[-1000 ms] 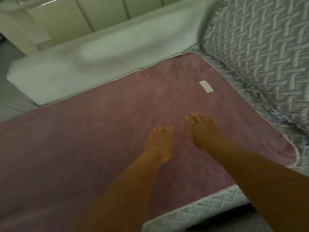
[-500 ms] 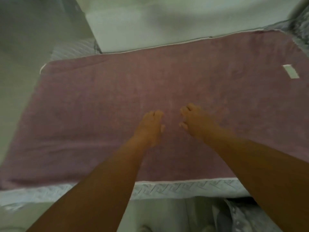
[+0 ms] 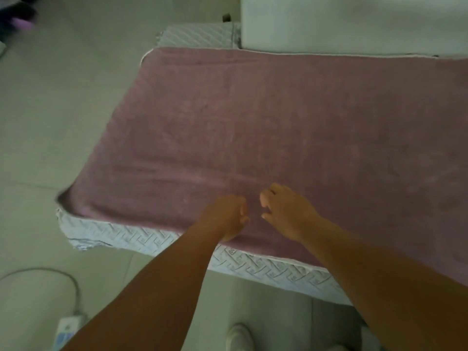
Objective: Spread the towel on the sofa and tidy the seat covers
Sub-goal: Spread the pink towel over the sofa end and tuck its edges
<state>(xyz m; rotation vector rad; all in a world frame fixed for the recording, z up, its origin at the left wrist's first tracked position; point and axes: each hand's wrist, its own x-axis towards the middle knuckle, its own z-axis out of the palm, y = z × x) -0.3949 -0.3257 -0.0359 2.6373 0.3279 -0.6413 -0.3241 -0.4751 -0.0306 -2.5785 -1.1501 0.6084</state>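
A: Mauve terry towel (image 3: 266, 127) is seen laid flat across the sofa seat, covering most of it. Far edge is butted against the white backrest (image 3: 342, 24); near edge is stopped just short of the seat front.

B: Seat cover?

A: Pale quilted seat cover (image 3: 141, 239) is exposed as a strip along the front, under the towel's near edge. A second patch is visible at the far left corner, beside the backrest. Its near left corner is rumpled and hangs off the seat. The towel's near left corner is slightly rolled there.

B: Hands?

A: Left hand (image 3: 224, 217) is placed on the towel near its front edge, fingers curled under, loosely closed. Right hand (image 3: 287, 211) is set just beside it, also on the towel, fingers bent and partly curled. A small gap is left between the two. Whether fabric is pinched in either hand cannot be told; no raised fold is seen between the fingers.

B: Towel surface?

A: Shallow creases are seen running left to right just beyond the hands. The rest is mostly smooth.

B: Anything else?

A: A power strip (image 3: 67, 330) with a cable is seen on the tiled floor (image 3: 50, 110) at lower left. A white shoe (image 3: 238, 336) is seen below the seat front.
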